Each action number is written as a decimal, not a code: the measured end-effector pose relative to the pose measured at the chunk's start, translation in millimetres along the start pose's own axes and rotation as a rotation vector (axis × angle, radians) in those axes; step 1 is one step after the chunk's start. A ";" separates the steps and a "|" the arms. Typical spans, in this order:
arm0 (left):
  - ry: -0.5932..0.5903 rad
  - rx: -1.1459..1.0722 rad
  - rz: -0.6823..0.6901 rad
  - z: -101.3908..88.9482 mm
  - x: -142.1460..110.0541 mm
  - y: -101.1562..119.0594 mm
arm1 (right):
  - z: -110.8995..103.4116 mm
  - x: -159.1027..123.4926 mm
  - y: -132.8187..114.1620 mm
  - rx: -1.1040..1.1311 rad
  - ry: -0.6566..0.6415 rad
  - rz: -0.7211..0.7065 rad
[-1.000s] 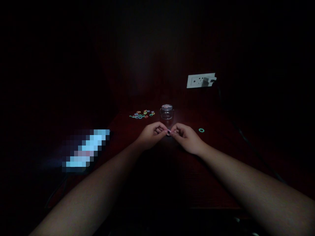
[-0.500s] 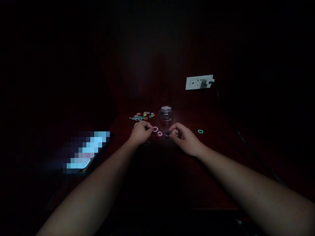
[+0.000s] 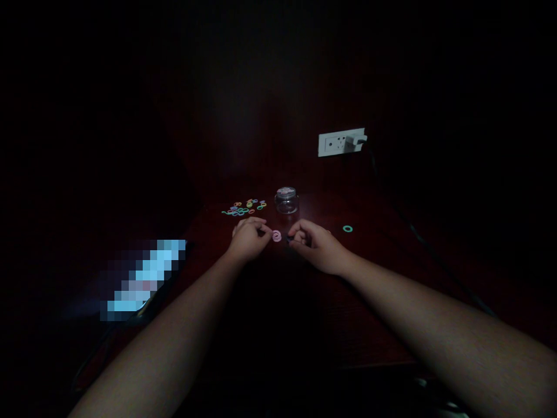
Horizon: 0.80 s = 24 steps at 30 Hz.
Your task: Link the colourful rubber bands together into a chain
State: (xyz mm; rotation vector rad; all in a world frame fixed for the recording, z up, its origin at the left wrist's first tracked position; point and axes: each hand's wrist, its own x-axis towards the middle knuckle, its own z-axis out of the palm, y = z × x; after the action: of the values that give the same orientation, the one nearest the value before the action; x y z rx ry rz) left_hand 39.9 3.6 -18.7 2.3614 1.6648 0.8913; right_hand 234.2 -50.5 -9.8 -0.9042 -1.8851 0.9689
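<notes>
Pink rings (image 3: pixel 277 240) lie overlapped on the counter (image 3: pixel 348 325), one apparently pinched by the left hand (image 3: pixel 249 239). Beside a dark ring (image 3: pixel 289 238), the right hand's (image 3: pixel 319 249) fingers are curled (clamped or not cannot be told). Ring arranging seems in hand; fine, light placement is called for next.

Matt-looking pink rings (image 3: pixel 277 240), glossy see-through jar (image 3: pixel 286 203)

Left hand (image 3: pixel 249 239), right hand (image 3: pixel 319 246) apart, fingers (image 3: pixel 300 226) bent
</notes>
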 end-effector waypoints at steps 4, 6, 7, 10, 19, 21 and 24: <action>0.021 0.009 0.031 -3.3 -1.4 3.6 | -0.9 -0.5 1.2 -0.012 -0.006 -0.008; 0.027 -0.011 0.091 -4.1 -2.3 5.5 | -1.1 -0.5 1.9 -0.009 -0.007 -0.012; 0.015 -0.026 0.120 -4.1 -2.7 6.3 | -1.2 -0.5 2.1 -0.005 -0.006 -0.011; -0.062 -0.073 0.166 -3.0 -3.3 7.8 | -0.9 -0.4 2.2 0.014 -0.005 0.000; -0.117 -0.041 0.181 -7.4 -5.7 14.6 | -1.2 -1.1 -1.4 0.007 -0.018 -0.006; -0.173 0.015 0.175 -9.3 -9.7 18.2 | -1.6 -1.9 -3.1 -0.020 -0.023 -0.008; -0.329 0.101 0.138 -10.6 -16.1 22.3 | -1.8 -2.8 -4.5 -0.066 -0.023 -0.004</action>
State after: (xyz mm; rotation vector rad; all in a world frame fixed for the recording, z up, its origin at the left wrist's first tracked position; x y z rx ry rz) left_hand 49.2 -21.9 -7.1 2.5447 1.4638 0.4112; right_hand 236.0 -54.4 -6.1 -0.9313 -1.9470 0.9232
